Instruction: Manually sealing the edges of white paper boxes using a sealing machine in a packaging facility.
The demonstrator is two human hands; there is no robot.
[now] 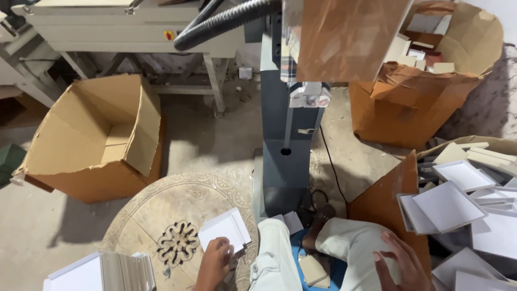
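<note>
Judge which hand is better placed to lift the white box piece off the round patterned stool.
Left, probably. The left hand already touches the white box piece on the stool, while the right hand rests on the knee, far off.
</note>
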